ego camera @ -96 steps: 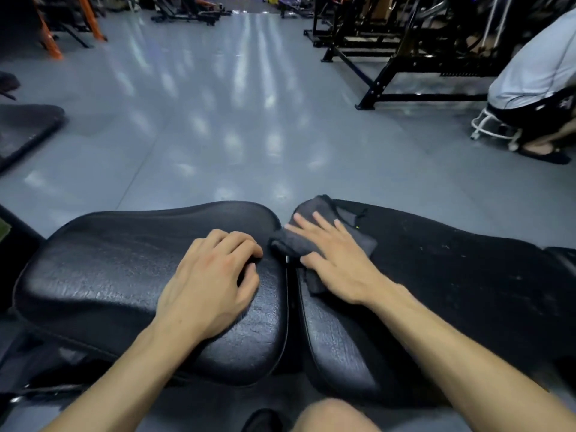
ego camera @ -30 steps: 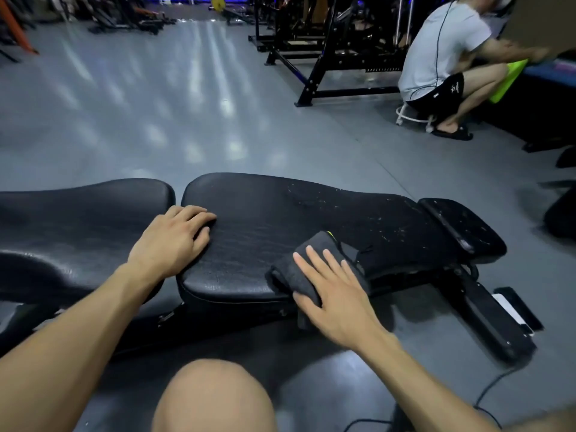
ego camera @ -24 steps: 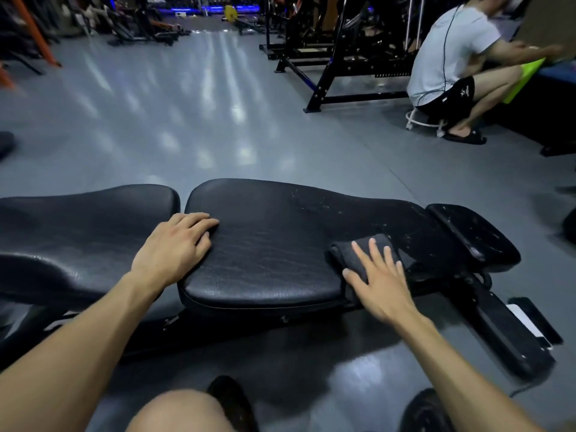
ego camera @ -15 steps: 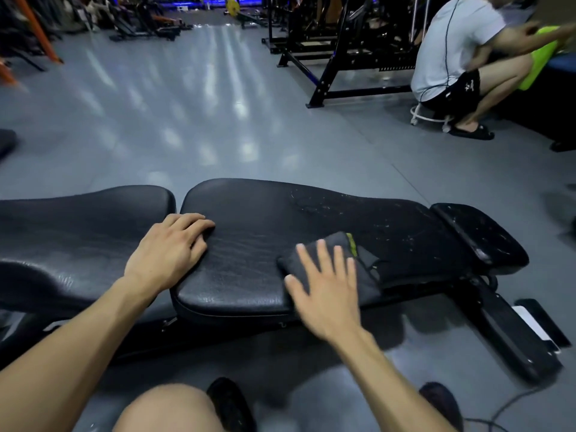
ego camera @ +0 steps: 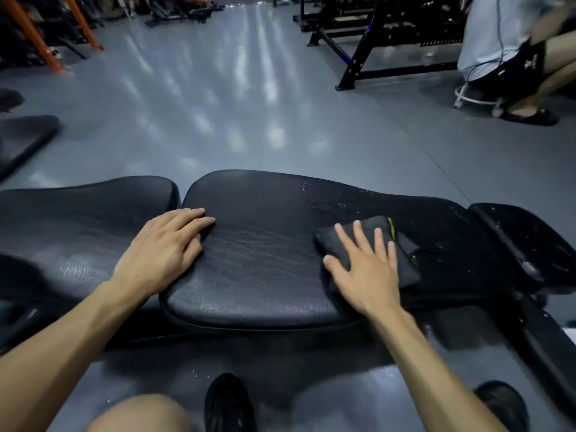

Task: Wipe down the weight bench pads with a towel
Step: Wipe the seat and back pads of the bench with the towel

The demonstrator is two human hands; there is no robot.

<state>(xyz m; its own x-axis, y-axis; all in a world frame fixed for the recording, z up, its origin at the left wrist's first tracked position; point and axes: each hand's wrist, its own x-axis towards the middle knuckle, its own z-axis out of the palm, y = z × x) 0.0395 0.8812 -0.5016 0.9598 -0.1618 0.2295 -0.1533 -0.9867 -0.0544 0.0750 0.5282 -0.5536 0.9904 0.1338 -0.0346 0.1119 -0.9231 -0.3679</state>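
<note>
The black weight bench lies across the view with a long back pad (ego camera: pixel 265 254) and a seat pad (ego camera: pixel 71 219) to its left. A folded dark grey towel (ego camera: pixel 369 232) with a yellow-green tag lies on the right half of the back pad. My right hand (ego camera: pixel 364 269) presses flat on the towel, fingers spread and straight. My left hand (ego camera: pixel 162 247) rests over the gap between the two pads, fingers loosely bent on the back pad's left end. White specks dot the pad's far right part.
A small black end pad (ego camera: pixel 523 241) and the bench frame (ego camera: pixel 542 338) extend right. A person (ego camera: pixel 511 48) crouches on a stool at the back right beside a black rack (ego camera: pixel 367 42). Another pad (ego camera: pixel 21 141) sits at the left. My knee and shoes are below.
My right hand has slid the towel back and forth along the back pad, right, then left, now slightly right again. My left hand has stayed at the gap between the pads.
</note>
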